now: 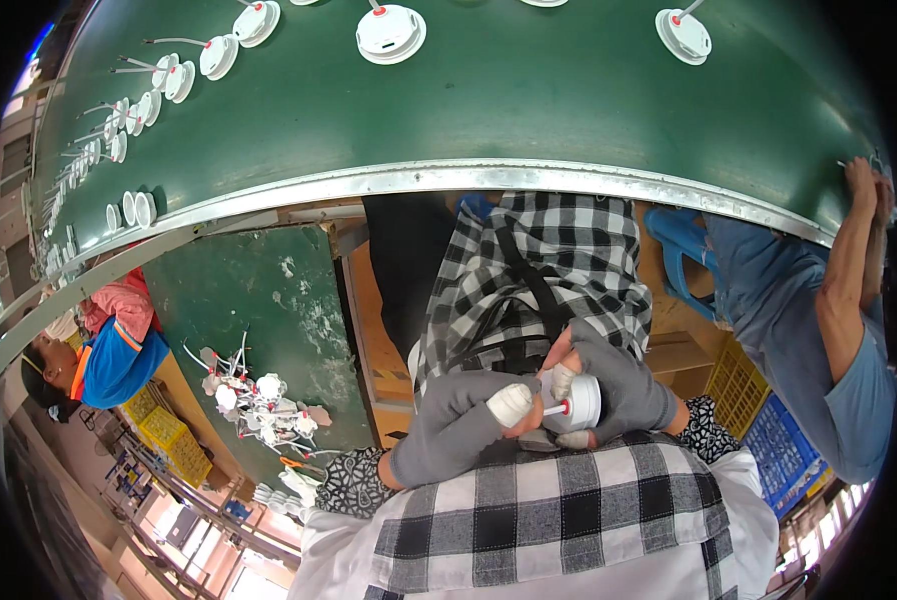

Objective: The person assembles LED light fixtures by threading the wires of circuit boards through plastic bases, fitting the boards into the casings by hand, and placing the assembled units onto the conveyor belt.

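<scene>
A small white round cap-like part with a red fitting and a short white tube sits between my hands, close to my chest above my lap. My right hand, in a grey fingerless glove with taped fingertips, is closed around its rim. My left hand, gloved the same way with a white taped thumb, is closed at its tube side. Fingers hide part of the piece. To the left, a heap of white parts with tubes lies on a green side table.
A long green work surface with a metal edge runs across the front, carrying a row of white round parts with tubes. Orange-handled scissors lie near my left forearm. Co-workers sit at both sides; yellow and blue crates stand at right.
</scene>
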Action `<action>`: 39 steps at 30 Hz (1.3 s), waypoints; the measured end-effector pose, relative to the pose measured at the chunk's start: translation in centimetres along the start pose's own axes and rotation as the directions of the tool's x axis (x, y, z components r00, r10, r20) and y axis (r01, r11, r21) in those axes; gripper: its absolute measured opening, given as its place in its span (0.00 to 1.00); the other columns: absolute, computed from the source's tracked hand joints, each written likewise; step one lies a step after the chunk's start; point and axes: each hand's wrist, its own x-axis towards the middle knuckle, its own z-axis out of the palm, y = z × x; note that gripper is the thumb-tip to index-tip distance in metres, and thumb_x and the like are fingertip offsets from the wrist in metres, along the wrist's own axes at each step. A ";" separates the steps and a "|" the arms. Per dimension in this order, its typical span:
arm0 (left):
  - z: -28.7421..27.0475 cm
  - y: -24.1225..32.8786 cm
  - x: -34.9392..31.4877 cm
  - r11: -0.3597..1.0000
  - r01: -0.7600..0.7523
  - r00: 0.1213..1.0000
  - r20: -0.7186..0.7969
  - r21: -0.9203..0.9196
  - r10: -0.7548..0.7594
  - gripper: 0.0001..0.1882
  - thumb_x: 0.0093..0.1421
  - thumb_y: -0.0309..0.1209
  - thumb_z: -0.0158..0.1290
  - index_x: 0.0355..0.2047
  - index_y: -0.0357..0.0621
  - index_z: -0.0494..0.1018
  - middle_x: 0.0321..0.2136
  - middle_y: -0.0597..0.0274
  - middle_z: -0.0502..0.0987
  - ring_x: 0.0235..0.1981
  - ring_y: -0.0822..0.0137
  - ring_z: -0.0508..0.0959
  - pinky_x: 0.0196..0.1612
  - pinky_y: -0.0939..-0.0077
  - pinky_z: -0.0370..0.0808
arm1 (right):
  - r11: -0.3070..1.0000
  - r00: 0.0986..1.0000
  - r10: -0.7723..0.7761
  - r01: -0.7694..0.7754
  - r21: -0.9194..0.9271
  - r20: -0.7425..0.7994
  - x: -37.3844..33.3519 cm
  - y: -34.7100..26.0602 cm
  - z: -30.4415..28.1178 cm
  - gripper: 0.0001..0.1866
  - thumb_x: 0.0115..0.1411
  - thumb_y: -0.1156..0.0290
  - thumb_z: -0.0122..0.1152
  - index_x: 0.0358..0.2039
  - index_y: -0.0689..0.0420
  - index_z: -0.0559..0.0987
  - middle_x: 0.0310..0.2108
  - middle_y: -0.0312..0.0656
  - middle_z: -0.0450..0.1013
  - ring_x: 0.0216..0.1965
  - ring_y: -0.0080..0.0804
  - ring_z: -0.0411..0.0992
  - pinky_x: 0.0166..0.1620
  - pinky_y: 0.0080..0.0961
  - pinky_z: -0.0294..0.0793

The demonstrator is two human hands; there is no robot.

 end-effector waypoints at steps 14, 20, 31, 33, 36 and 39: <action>-1.3 -2.2 0.4 0.965 0.172 0.980 -0.069 -0.199 -0.188 0.21 0.66 0.36 0.41 0.16 0.41 0.63 0.17 0.67 0.65 0.22 0.77 0.62 0.28 0.82 0.59 | 0.966 0.987 0.160 -0.160 0.201 0.015 -0.6 3.1 1.0 0.33 0.39 0.65 0.74 0.47 0.55 0.68 0.41 0.37 0.64 0.45 0.30 0.67 0.51 0.25 0.65; -1.7 -3.8 0.4 0.967 0.201 0.970 -0.106 -0.155 -0.219 0.24 0.67 0.38 0.39 0.14 0.43 0.59 0.16 0.64 0.64 0.21 0.74 0.62 0.27 0.82 0.58 | 0.959 0.988 0.157 -0.154 0.236 0.008 -0.7 3.9 1.4 0.34 0.38 0.65 0.73 0.47 0.55 0.69 0.41 0.36 0.64 0.45 0.29 0.66 0.51 0.26 0.65; -2.0 -4.8 0.8 0.947 0.047 0.996 -0.052 -0.318 -0.067 0.26 0.69 0.42 0.36 0.13 0.45 0.57 0.16 0.63 0.64 0.22 0.70 0.64 0.34 0.77 0.62 | 0.962 0.966 0.256 -0.259 0.087 0.037 -0.3 2.3 0.8 0.36 0.37 0.60 0.71 0.47 0.56 0.68 0.40 0.38 0.64 0.44 0.33 0.67 0.50 0.27 0.65; -1.7 -4.8 0.7 0.970 -0.083 0.997 -0.020 -0.228 0.080 0.26 0.69 0.44 0.36 0.14 0.47 0.57 0.17 0.63 0.65 0.25 0.69 0.67 0.39 0.76 0.64 | 0.961 0.960 0.277 -0.278 0.006 0.031 -0.2 2.1 0.7 0.36 0.36 0.61 0.71 0.47 0.57 0.68 0.40 0.38 0.64 0.43 0.34 0.67 0.49 0.27 0.66; -2.0 -4.7 0.5 0.972 -0.028 0.997 0.069 -0.232 0.045 0.25 0.68 0.43 0.40 0.17 0.42 0.66 0.18 0.65 0.68 0.27 0.73 0.69 0.39 0.78 0.66 | 0.973 0.980 0.197 -0.200 0.117 0.039 -0.9 3.4 1.0 0.35 0.35 0.60 0.71 0.46 0.57 0.69 0.39 0.37 0.63 0.43 0.33 0.67 0.49 0.28 0.66; -1.1 -3.2 -0.2 0.983 0.181 0.981 -0.077 0.024 -0.178 0.20 0.67 0.39 0.44 0.25 0.35 0.74 0.21 0.68 0.70 0.27 0.78 0.68 0.37 0.81 0.66 | 0.966 0.984 0.180 -0.174 0.189 -0.012 -1.4 4.5 1.3 0.35 0.35 0.59 0.73 0.44 0.57 0.70 0.39 0.37 0.63 0.43 0.33 0.67 0.49 0.27 0.65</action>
